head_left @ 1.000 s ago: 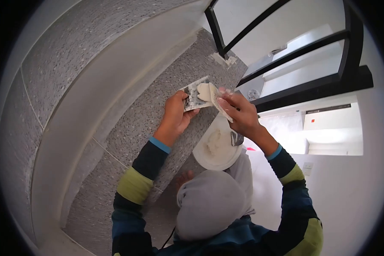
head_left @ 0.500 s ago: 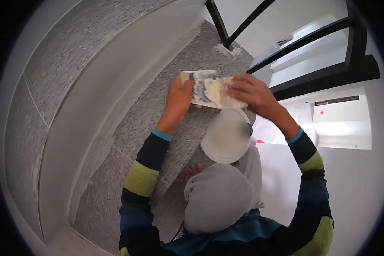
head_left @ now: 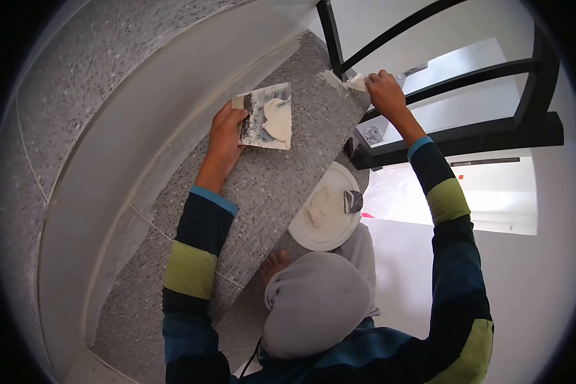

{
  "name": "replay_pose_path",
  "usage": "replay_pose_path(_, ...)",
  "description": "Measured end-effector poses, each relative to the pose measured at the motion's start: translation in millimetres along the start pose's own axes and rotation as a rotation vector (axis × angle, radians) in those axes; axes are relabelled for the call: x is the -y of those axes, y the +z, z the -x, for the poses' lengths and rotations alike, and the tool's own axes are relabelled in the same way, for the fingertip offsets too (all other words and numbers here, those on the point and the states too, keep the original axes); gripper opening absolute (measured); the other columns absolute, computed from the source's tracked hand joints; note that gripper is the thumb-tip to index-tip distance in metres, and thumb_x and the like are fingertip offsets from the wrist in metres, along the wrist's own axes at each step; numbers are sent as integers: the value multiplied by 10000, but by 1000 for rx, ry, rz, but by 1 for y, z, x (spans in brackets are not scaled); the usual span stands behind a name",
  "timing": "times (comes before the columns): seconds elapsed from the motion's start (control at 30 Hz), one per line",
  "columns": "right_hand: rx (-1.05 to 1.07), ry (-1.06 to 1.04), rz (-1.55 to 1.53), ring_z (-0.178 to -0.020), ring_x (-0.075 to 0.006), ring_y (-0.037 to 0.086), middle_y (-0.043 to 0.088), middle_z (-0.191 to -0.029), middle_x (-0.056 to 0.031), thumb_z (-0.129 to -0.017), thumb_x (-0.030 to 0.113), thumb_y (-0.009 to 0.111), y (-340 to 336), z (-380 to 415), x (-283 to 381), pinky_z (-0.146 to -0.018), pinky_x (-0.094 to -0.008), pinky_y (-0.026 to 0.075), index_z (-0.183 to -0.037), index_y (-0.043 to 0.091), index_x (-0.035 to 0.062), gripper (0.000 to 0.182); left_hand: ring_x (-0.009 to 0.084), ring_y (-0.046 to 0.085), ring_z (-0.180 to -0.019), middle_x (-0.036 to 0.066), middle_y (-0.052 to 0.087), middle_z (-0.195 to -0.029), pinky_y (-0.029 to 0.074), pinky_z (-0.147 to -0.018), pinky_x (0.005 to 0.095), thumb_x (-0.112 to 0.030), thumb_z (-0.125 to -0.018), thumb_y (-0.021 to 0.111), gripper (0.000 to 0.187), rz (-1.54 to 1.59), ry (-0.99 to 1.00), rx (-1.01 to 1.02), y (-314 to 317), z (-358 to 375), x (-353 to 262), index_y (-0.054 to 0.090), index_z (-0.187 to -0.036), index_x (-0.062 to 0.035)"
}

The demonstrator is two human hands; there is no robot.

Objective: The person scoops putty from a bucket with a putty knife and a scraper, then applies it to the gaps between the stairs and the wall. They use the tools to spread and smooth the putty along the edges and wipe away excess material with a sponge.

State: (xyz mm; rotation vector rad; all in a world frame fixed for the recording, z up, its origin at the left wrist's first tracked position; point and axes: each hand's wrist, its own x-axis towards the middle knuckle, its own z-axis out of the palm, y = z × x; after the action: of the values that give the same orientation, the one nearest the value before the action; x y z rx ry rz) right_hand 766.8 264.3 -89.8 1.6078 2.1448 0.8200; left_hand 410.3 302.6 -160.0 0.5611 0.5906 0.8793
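Observation:
My left hand (head_left: 226, 131) is closed round the handle end of a wide putty knife (head_left: 251, 136), held over the speckled grey step (head_left: 269, 173). A thick lump of white putty (head_left: 277, 120) lies on its blade. Farther out, my right hand (head_left: 385, 91) pinches a small putty-smeared scraper (head_left: 356, 82), its edge right at the foot of a black railing post (head_left: 331, 38). White putty (head_left: 332, 79) is smeared on the step around that post. Between my arms and nearer my body sits a white bucket (head_left: 308, 242) with putty inside and a dark-bladed scraper (head_left: 352, 201) at its right side.
Black railing bars (head_left: 454, 137) run along the right, close under my right forearm. A pale riser (head_left: 102, 173) curves up on the left to another speckled step (head_left: 51, 115). My grey-clothed knee (head_left: 320, 301) and bare foot (head_left: 275, 264) are below the bucket.
My hands have moved apart. The right one has gone from the wide blade out to the railing post with the small scraper. The left has drawn back leftward, its putty-loaded blade tilted more upright.

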Motion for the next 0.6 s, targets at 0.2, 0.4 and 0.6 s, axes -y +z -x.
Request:
replay_pose_path(0.2,193,30,0,-818,-263,591,600,-825,-111,-753,64,516,21,-1,0,-644,-353,522,-756,619,19,112,139,601,-786,68,577,-940,529,-668,299,-100,-838,410,302,28,-11,84,-8,-5,3,498,-1106,8)
replay_pose_path(0.4,402,-122,75,-788,-275,608,627,-814,-141,-733,47,542,-1,-8,-19,-579,-374,534,-698,647,17,116,136,602,-790,64,576,-942,535,-675,294,-111,-841,412,295,46,-25,65,-5,-2,-5,503,-1097,5)
replay_pose_path(0.6,17,-58,-74,-843,-271,584,612,-804,-121,-716,42,546,12,-16,-7,-623,-383,528,-684,619,2,89,119,605,-797,56,573,-923,543,-668,280,-108,-841,410,277,26,-62,75,-10,-4,-1,503,-1082,-8)
